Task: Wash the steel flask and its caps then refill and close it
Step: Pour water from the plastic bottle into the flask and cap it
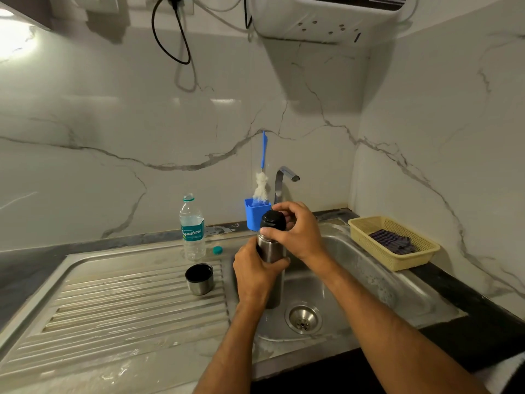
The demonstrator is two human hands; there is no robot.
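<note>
The steel flask stands upright over the sink basin. My left hand grips its body from the left. A black inner cap sits on the flask's mouth, and my right hand holds it with thumb and fingers curled round it. The steel outer cap, open side up with a dark inside, stands on the ribbed drainboard to the left of the flask.
A clear plastic water bottle stands uncapped at the back of the drainboard, its teal cap beside it. A blue holder with a bottle brush and the tap stand behind. A yellow basket with a cloth sits right.
</note>
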